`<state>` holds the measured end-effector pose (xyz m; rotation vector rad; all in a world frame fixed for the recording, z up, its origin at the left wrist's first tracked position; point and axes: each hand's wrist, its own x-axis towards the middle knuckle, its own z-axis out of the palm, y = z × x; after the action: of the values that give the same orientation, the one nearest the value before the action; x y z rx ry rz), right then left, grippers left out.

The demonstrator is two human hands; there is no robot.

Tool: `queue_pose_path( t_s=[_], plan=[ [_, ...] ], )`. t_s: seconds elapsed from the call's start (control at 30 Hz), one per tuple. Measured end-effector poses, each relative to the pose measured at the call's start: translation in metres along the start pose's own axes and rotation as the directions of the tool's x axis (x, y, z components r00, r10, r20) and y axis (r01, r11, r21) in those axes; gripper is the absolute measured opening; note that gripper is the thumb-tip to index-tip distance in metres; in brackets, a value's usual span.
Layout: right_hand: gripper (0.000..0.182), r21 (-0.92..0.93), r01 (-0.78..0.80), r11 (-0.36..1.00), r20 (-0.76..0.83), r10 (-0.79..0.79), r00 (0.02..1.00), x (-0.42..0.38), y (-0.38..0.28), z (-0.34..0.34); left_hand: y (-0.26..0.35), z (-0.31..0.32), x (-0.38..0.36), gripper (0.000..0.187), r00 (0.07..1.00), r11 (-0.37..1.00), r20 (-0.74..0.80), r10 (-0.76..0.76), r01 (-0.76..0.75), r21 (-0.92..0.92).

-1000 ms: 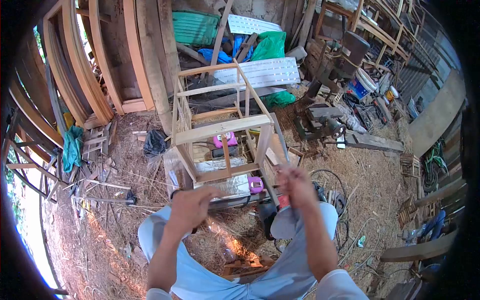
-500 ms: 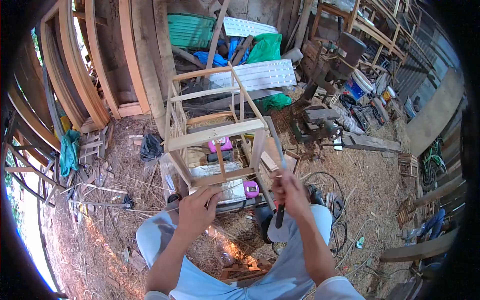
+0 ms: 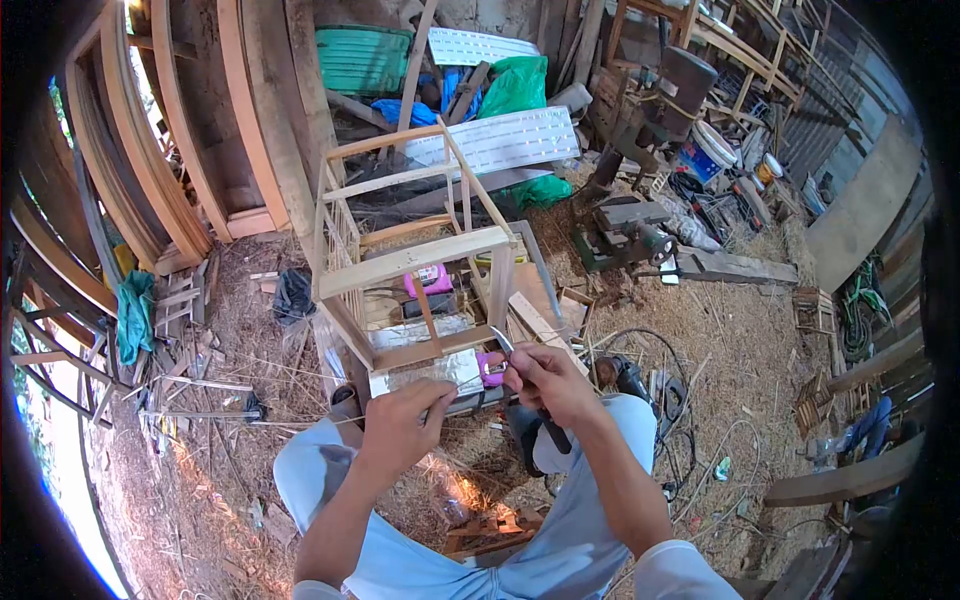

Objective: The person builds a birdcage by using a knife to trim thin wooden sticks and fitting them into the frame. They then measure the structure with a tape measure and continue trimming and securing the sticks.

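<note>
My right hand (image 3: 555, 388) is closed around the dark handle of a knife (image 3: 502, 342), its blade pointing up and to the left. My left hand (image 3: 398, 425) is closed, thumb against fingers, on a thin pale strip (image 3: 310, 422) that trails out to the left; its other end is hard to make out. Just beyond both hands is a small wooden frame (image 3: 415, 263), built of pale square bars. A pink tape measure (image 3: 490, 369) lies by the frame's near edge, partly behind my right hand. A second pink object (image 3: 427, 281) shows through the frame.
Wood shavings and thin strips cover the ground. A bench vise (image 3: 630, 235) stands at right, near a dark cable (image 3: 685, 370). Tall wooden frames (image 3: 255, 120) lean at left. A green crate (image 3: 362, 58) and a white perforated panel (image 3: 510, 135) lie at the back.
My right hand has moved left and slightly down, bringing the knife closer to my left hand. The left hand has stayed nearly in place. The whole view has shifted slightly.
</note>
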<state>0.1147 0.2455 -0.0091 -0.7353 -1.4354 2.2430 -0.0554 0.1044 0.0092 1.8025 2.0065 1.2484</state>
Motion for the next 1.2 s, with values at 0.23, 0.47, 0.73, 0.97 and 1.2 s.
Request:
queue_pose_path(
  t_s=[0.23, 0.47, 0.73, 0.97, 1.2],
  plan=[
    [0.025, -0.387, 0.208, 0.898, -0.116, -0.271, 0.956, 0.013, 0.022, 0.001, 0.004, 0.012, -0.004, 0.008, 0.997, 0.990, 0.012, -0.073, 0.071, 0.121],
    [0.034, 0.214, -0.159, 0.964, 0.079, 0.146, 0.986, -0.002, -0.007, 0.006, -0.008, -0.003, 0.003, 0.008, 0.995, 0.995, 0.013, -0.103, 0.103, -0.013],
    [0.046, 0.753, -0.325, 0.572, 0.531, -0.237, 0.814, 0.004, 0.017, -0.007, -0.002, -0.005, 0.003, 0.010, 0.997, 0.981, 0.055, -0.048, 0.057, -0.185],
    [0.051, 0.557, 0.016, 0.831, -0.141, 0.075, 0.987, 0.002, -0.013, -0.010, -0.007, -0.013, 0.004, 0.012, 0.994, 0.974, -0.027, -0.104, 0.096, -0.203],
    [0.033, -0.259, -0.030, 0.965, -0.223, -0.029, 0.974, -0.002, -0.003, 0.008, -0.015, 0.000, 0.001, 0.013, 0.997, 0.994, 0.048, 0.054, -0.058, 0.092]
  ],
)
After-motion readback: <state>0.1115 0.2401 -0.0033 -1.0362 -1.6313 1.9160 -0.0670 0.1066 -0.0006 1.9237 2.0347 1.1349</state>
